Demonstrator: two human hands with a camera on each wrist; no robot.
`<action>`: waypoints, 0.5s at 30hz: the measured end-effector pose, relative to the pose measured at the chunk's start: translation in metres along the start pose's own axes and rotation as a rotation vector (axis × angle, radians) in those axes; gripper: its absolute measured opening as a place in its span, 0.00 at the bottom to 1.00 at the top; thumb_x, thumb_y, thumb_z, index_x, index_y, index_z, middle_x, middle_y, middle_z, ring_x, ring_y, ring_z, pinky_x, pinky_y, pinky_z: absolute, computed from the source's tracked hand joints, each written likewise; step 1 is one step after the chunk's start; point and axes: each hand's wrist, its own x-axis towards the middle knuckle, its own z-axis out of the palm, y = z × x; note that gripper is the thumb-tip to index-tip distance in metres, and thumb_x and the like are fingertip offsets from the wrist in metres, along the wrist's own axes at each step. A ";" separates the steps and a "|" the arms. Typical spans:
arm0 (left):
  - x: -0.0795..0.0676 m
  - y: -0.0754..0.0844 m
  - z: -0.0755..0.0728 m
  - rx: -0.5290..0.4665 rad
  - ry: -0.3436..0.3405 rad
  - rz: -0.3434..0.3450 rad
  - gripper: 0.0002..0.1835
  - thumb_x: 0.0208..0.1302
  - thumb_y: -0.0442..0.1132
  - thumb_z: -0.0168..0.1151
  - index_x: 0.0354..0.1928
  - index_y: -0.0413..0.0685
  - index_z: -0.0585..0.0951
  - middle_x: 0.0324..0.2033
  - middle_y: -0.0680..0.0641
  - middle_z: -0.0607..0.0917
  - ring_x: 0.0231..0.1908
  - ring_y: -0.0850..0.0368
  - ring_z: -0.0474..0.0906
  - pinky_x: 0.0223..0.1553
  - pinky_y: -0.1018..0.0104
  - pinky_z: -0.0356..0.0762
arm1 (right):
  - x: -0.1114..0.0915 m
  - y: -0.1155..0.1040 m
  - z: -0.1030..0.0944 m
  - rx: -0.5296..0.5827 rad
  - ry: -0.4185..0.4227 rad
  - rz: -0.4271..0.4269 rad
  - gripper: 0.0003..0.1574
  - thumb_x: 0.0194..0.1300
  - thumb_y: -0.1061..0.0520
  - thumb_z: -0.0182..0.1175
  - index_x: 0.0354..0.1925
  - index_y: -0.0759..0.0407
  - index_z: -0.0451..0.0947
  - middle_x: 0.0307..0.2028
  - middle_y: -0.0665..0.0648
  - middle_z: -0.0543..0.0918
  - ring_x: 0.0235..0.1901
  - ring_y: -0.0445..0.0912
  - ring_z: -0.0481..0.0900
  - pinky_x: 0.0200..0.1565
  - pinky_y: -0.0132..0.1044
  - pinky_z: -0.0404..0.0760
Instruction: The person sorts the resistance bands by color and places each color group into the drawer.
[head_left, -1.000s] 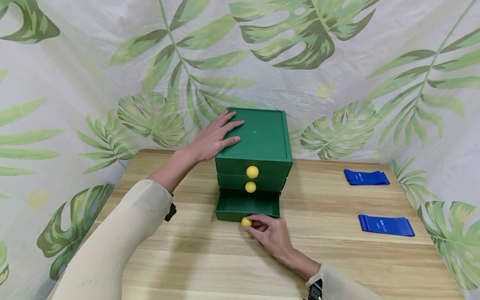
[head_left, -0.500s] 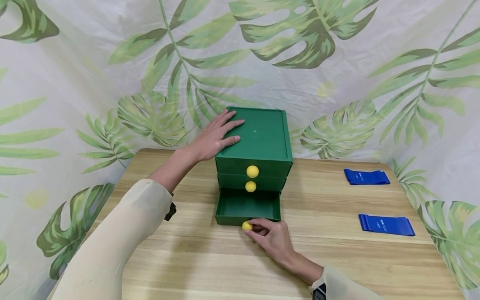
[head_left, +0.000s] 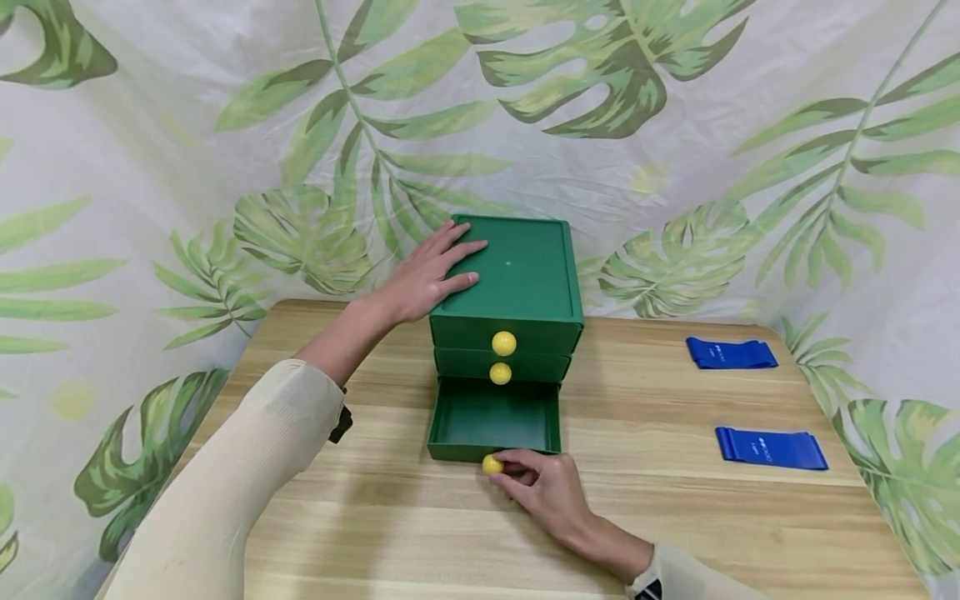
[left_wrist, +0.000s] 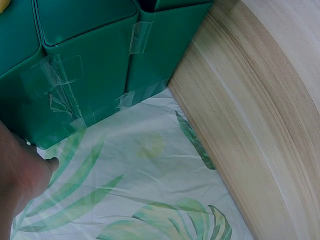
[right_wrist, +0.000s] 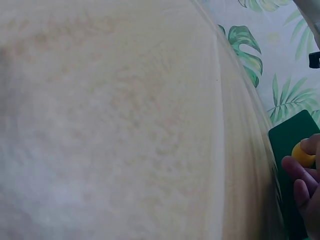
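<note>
A green three-drawer box (head_left: 517,275) stands on the wooden table, each drawer with a round yellow knob. My left hand (head_left: 423,279) lies on the left edge of its top, fingers spread and straight. The bottom drawer (head_left: 491,417) is pulled out, and nothing shows inside it. My right hand (head_left: 551,492) pinches that drawer's yellow knob (head_left: 492,464) between thumb and fingers; the right wrist view shows the same knob (right_wrist: 303,155) in the fingers. The upper two drawers are closed. Clear tape (left_wrist: 60,85) joins the box's sections in the left wrist view.
Two folded blue bands (head_left: 732,353) with white print lie on the right side of the wooden table (head_left: 360,533), one behind the other. A white cloth with green leaves (head_left: 540,175) hangs behind the table.
The bottom drawer has slid farther out toward me, with my right hand moving along on its knob. My left hand has stayed in place on the box top.
</note>
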 end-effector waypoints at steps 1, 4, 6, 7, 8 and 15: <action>0.000 0.000 0.000 0.002 0.000 0.000 0.33 0.85 0.56 0.48 0.84 0.56 0.61 0.85 0.42 0.48 0.85 0.44 0.32 0.81 0.39 0.37 | 0.000 0.000 0.000 -0.007 -0.002 -0.007 0.13 0.62 0.58 0.79 0.46 0.54 0.92 0.36 0.50 0.93 0.26 0.31 0.86 0.26 0.26 0.83; 0.000 -0.001 0.000 0.002 0.001 0.001 0.33 0.85 0.56 0.48 0.84 0.56 0.61 0.85 0.42 0.48 0.85 0.45 0.32 0.81 0.39 0.37 | -0.002 0.000 -0.002 -0.037 -0.012 -0.035 0.14 0.62 0.59 0.79 0.47 0.54 0.91 0.38 0.51 0.93 0.26 0.30 0.85 0.26 0.24 0.82; 0.001 -0.001 0.000 0.003 0.004 0.002 0.33 0.85 0.56 0.47 0.84 0.56 0.61 0.85 0.42 0.48 0.85 0.45 0.32 0.81 0.39 0.37 | -0.003 -0.001 -0.004 -0.066 -0.022 -0.060 0.16 0.62 0.59 0.79 0.49 0.55 0.91 0.38 0.51 0.93 0.25 0.29 0.84 0.26 0.23 0.81; 0.001 -0.001 0.000 0.004 0.005 0.002 0.33 0.85 0.56 0.47 0.84 0.56 0.61 0.85 0.43 0.48 0.85 0.45 0.32 0.81 0.40 0.37 | -0.004 -0.002 -0.005 -0.082 -0.027 -0.073 0.17 0.62 0.58 0.79 0.49 0.55 0.91 0.39 0.52 0.93 0.25 0.29 0.84 0.27 0.22 0.81; 0.001 -0.001 0.001 0.005 0.007 0.003 0.33 0.85 0.56 0.47 0.84 0.56 0.61 0.85 0.42 0.48 0.85 0.45 0.33 0.81 0.39 0.37 | -0.004 -0.003 -0.007 -0.097 -0.034 -0.084 0.17 0.61 0.58 0.79 0.49 0.55 0.91 0.39 0.52 0.94 0.25 0.29 0.84 0.27 0.22 0.80; 0.000 -0.001 0.000 0.008 0.008 0.007 0.33 0.85 0.56 0.47 0.84 0.55 0.61 0.85 0.42 0.48 0.85 0.44 0.32 0.81 0.38 0.38 | -0.010 -0.012 -0.028 -0.132 -0.068 -0.116 0.16 0.60 0.58 0.81 0.46 0.59 0.91 0.39 0.55 0.94 0.28 0.29 0.86 0.30 0.23 0.83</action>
